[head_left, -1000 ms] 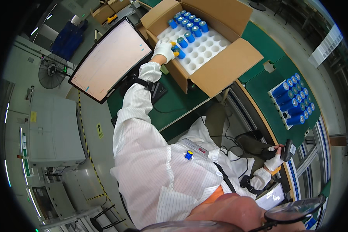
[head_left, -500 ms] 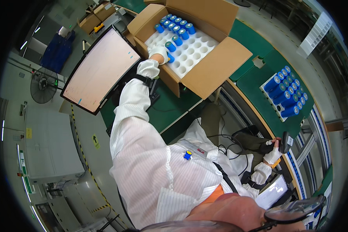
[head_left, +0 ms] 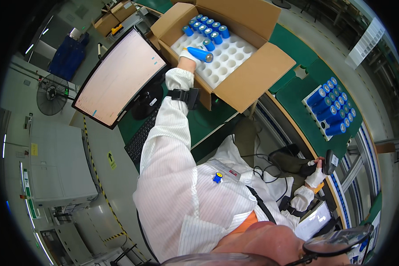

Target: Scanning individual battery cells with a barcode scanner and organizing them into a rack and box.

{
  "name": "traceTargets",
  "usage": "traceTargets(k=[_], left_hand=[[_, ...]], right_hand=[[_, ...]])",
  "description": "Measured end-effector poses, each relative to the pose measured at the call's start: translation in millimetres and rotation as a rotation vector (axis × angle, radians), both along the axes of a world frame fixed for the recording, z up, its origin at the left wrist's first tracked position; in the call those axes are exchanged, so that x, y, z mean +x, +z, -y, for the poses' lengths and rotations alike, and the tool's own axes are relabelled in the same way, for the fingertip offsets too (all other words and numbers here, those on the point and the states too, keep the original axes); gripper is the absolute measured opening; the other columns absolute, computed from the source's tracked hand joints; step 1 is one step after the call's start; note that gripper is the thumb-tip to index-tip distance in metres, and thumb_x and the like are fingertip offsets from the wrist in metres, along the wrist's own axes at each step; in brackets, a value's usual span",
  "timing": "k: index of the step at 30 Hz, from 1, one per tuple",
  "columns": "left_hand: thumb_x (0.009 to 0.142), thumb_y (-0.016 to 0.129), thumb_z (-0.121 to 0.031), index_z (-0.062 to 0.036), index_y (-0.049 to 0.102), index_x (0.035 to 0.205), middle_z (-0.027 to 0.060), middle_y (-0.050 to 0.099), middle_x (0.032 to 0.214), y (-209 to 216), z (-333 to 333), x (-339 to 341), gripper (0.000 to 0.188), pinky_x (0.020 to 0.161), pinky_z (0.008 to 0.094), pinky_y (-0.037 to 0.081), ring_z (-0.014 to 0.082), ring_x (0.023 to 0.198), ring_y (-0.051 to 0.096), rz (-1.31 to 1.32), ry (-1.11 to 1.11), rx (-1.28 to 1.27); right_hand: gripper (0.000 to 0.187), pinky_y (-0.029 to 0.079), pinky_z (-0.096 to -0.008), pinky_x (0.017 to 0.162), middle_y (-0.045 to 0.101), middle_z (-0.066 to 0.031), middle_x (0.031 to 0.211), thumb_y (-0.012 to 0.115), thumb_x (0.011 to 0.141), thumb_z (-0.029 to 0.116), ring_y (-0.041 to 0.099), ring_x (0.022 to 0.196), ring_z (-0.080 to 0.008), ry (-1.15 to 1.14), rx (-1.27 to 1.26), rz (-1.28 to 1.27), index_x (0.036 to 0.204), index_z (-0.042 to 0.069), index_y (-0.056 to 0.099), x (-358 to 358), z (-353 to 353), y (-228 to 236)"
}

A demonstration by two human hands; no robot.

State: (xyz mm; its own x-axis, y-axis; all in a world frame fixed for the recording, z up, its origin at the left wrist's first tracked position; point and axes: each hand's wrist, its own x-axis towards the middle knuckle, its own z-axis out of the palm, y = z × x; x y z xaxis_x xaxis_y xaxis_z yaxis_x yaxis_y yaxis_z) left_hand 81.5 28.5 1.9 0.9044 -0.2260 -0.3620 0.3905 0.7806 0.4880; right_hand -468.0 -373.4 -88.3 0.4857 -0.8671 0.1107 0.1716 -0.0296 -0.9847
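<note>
My left hand [head_left: 187, 55], in a white glove with fingertips bare, is closed around a blue cylindrical battery cell [head_left: 199, 54]. The cell is tilted over a white foam tray [head_left: 214, 67] with round holes, inside an open cardboard box [head_left: 252, 80]. Several more blue cells [head_left: 208, 44] stand upright in the tray's far holes. Lower right, my right hand [head_left: 315, 176], also gloved, grips a black handheld scanner [head_left: 328, 162] beside the table edge.
Right of the box, another group of blue cells [head_left: 329, 105] stands on a white tray upon the green table [head_left: 292, 95]. A monitor [head_left: 122, 77] and keyboard [head_left: 139, 139] lie left of the box. Black cables [head_left: 270, 167] hang near my lap.
My left hand has lifted a blue cell out of the tray and tilted it, its end now facing right. The right hand still holds the scanner in nearly the same place.
</note>
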Motion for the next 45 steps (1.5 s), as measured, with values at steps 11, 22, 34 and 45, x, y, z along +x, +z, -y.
traceTargets(k=[11, 22, 34, 45], left_hand=[[0.096, 0.042, -0.044, -0.007, 0.053, 0.099, 0.012, 0.059, 0.088, 56, 73, -65, 0.039, 0.067, 0.0409, 0.052, 0.0252, 0.073, 0.058, -0.057, -0.319, -0.325], [0.093, 0.061, -0.034, -0.0052, 0.047, 0.098, 0.0083, 0.054, 0.08, 138, 184, -219, 0.032, 0.052, 0.0333, 0.048, 0.0187, 0.06, 0.054, 0.178, -0.558, 0.166], [0.094, 0.062, -0.019, -0.0027, 0.048, 0.113, 0.0111, 0.064, 0.096, 89, 300, -322, 0.029, 0.063, 0.0351, 0.057, 0.0205, 0.075, 0.066, 0.846, -0.691, 0.361], [0.069, 0.082, -0.007, -0.0084, 0.063, 0.112, 0.0122, 0.064, 0.105, 11, 420, -311, 0.048, 0.083, 0.0315, 0.051, 0.0267, 0.093, 0.063, 1.677, -0.865, 0.718]], right_hand=[[0.016, 0.048, -0.0275, 0.067, 0.06, -0.006, 0.08, 0.063, 0.089, 0.008, 0.057, 0.069, -0.0137, 0.06, 0.042, -0.056, 0.101, -0.002, 0.062, 12, -21, 25], [0.037, 0.053, -0.0326, 0.068, 0.069, -0.0131, 0.083, 0.08, 0.066, 0.009, 0.068, 0.073, -0.0249, 0.588, -0.479, -0.177, 0.099, 0.001, 0.066, 63, -109, 146], [0.018, 0.051, -0.0298, 0.061, 0.069, -0.0082, 0.077, 0.074, 0.073, 0.006, 0.065, 0.063, -0.0181, 0.202, -0.148, -0.128, 0.088, 0.0, 0.066, 16, -64, 87], [0.01, 0.048, -0.0278, 0.061, 0.061, -0.0062, 0.073, 0.063, 0.087, 0.004, 0.058, 0.064, -0.0143, -0.055, 0.134, 0.253, 0.095, -0.002, 0.062, -10, -5, -1]])
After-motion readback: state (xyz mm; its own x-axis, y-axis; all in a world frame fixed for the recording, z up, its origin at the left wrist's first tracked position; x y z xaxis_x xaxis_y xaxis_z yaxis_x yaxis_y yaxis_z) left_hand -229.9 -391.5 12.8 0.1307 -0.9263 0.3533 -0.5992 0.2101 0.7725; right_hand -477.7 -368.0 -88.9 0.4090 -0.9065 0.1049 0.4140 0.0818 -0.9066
